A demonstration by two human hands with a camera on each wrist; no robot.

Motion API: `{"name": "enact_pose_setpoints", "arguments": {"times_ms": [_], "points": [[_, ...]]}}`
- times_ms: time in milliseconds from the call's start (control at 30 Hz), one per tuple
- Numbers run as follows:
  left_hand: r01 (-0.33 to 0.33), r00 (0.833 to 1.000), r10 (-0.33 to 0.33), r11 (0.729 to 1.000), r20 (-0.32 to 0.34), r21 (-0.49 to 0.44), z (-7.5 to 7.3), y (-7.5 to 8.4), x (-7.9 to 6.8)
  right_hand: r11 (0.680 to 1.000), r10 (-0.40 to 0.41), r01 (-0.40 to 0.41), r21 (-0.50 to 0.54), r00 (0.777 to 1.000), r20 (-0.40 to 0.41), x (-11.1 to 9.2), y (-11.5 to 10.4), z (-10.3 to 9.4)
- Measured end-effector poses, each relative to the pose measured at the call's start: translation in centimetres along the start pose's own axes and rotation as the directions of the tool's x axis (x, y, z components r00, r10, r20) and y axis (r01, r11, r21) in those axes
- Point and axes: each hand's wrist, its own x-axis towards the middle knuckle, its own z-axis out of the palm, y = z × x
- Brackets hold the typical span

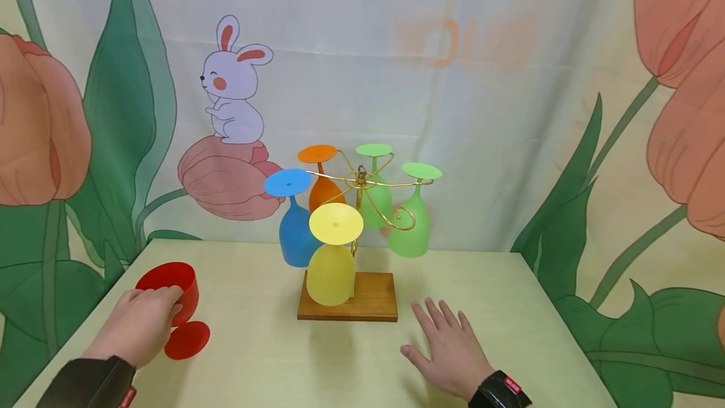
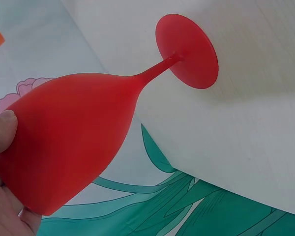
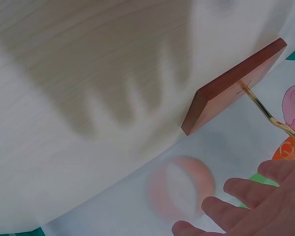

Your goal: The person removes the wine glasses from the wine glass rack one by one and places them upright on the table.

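Note:
My left hand (image 1: 138, 323) grips a red wine glass (image 1: 189, 291) by its bowl near the rim, at the left of the table. In the left wrist view the glass (image 2: 78, 132) lies at a slant, its round foot (image 2: 187, 51) pointing away from the thumb. My right hand (image 1: 447, 348) is spread over the table with straight fingers, holding nothing. Between the hands stands a gold wire rack (image 1: 361, 184) on a wooden base (image 1: 374, 298). Upside down on it hang a blue glass (image 1: 297, 232), a yellow glass (image 1: 331, 272), an orange glass (image 1: 325, 194) and two green glasses (image 1: 410, 225).
The pale table (image 1: 255, 364) ends at a cloth backdrop (image 1: 351, 80) printed with a rabbit and tulips. A curled wire arm (image 1: 404, 225) of the rack, with no glass on it, points toward the front right.

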Motion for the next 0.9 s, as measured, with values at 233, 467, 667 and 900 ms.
{"name": "enact_pose_setpoints", "arguments": {"times_ms": [233,467,667,900], "points": [[-0.003,1.000,0.003,1.000,0.004,0.011,0.14,0.03,-0.01,1.000,-0.013,0.013,0.017,1.000,-0.024,-0.13,0.05,0.34],[0.002,1.000,-0.002,1.000,0.005,0.015,0.12,-0.08,0.03,1.000,-0.006,0.006,0.016,1.000,-0.019,-0.10,0.03,0.25],[-0.001,1.000,0.001,1.000,0.005,0.020,0.06,0.00,-0.03,1.000,-0.001,0.002,0.020,1.000,-0.002,-0.20,0.05,-0.05],[-0.019,0.998,0.020,1.000,-0.052,0.013,0.05,0.56,-0.17,1.000,0.009,-0.009,0.017,1.000,0.012,-0.34,-0.05,-0.54]]}}
